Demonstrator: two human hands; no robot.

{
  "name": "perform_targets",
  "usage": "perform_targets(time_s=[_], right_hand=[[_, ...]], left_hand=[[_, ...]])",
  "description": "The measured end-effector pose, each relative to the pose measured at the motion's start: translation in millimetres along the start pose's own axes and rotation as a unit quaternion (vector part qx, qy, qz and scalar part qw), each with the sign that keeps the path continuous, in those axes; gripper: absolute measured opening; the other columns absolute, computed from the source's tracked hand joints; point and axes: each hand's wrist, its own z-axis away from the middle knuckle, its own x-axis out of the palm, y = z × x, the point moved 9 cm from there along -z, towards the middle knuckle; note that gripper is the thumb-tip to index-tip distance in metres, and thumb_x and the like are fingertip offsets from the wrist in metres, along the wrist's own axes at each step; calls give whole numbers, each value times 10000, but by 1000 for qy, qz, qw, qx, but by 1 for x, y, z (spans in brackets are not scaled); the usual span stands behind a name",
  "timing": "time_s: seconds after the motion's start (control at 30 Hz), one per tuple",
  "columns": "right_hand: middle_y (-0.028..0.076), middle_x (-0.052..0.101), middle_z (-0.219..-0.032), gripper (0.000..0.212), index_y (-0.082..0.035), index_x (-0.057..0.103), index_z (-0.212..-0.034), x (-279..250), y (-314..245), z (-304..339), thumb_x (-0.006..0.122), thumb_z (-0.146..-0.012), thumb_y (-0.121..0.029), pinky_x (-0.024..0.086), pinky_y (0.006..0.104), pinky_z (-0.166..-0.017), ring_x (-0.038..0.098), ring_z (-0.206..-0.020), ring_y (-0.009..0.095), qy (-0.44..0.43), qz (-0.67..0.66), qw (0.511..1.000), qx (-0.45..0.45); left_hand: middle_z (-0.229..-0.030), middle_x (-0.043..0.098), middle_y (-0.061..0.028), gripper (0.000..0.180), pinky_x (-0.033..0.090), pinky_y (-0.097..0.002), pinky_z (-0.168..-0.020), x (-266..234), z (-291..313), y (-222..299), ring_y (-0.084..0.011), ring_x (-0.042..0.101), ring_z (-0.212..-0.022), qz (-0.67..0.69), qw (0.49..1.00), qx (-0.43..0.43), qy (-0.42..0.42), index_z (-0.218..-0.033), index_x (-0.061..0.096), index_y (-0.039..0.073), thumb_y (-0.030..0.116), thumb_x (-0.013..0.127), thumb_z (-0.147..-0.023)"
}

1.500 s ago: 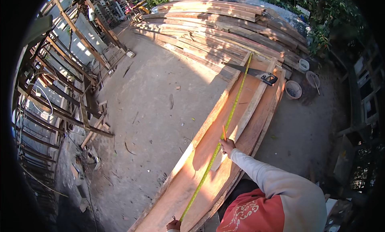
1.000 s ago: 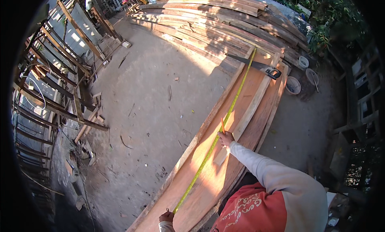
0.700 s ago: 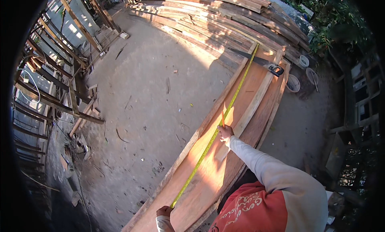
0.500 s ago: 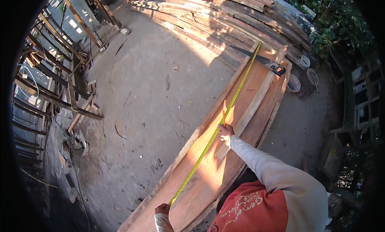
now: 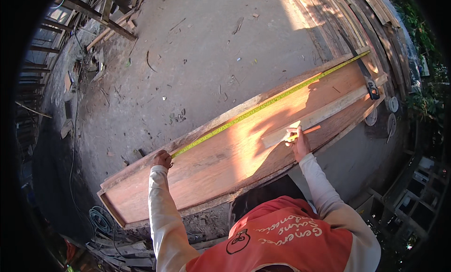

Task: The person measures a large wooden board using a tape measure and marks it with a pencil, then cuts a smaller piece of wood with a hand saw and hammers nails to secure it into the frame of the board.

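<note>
Here my left hand point(image 5: 162, 158) pins the yellow steel measuring tape point(image 5: 263, 106) taut along the long reddish wooden plank point(image 5: 221, 164), while my right hand point(image 5: 298, 141) pinches an orange pencil point(image 5: 307, 130) on its face for marking.

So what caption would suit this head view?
Left hand pins a yellow tape along a plank; right hand holds a pencil.

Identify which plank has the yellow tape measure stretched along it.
The broad reddish plank under both hands; the tape measure runs along its far edge, unlike the stacked planks beyond.
</note>
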Motion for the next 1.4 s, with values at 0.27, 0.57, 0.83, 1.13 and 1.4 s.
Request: perform_targets(time_s=[0.27, 0.57, 0.83, 1.13, 1.4], right_hand=[[37, 606, -785, 409, 27, 651, -1114, 70, 35, -15, 619, -1010, -367, 427, 236, -485, 523, -577, 73, -101, 191, 975, -53], [36, 668, -815, 229, -13, 672, -1032, 227, 114, -54, 684, -921, -212, 499, 267, -635, 598, -682, 86, -240, 383, 882, -136], [2, 615, -738, 155, -70, 669, -944, 310, 203, -74, 677, -862, -201, 485, 296, -678, 566, -710, 95, -300, 473, 806, -192], [65, 716, -816, 234, -91, 696, -941, 314, 270, -94, 667, -832, -296, 525, 340, -726, 674, -776, 189, -313, 528, 771, -172], [113, 711, -811, 294, -110, 696, -952, 309, 287, -93, 647, -844, -379, 526, 381, -755, 676, -784, 264, -286, 586, 726, -216]], left_hand=[[-1409, 591, -96, 281, 542, -402, -945, 59, -26, -36, -300, 685, -1077, 72, 988, -103, -94, -1114, 752, 131, 260, 648, -887], [-1586, 420, -14, 274, 468, -404, -1081, 111, -32, -78, -292, 569, -1295, -27, 988, -108, -107, -1095, 760, 225, 345, 621, -892], [-1520, 504, -45, 270, 477, -411, -1064, 135, -41, -117, -310, 601, -1241, 17, 987, -72, -139, -1061, 769, 204, 321, 615, -872], [-1464, 562, -79, 247, 511, -408, -1024, 145, -52, -130, -356, 655, -1150, -20, 977, -48, -207, -990, 769, 135, 266, 636, -829], [-1439, 575, -73, 264, 511, -417, -997, 160, -50, -142, -364, 640, -1136, 0, 975, -41, -217, -1006, 753, 109, 278, 643, -834]])
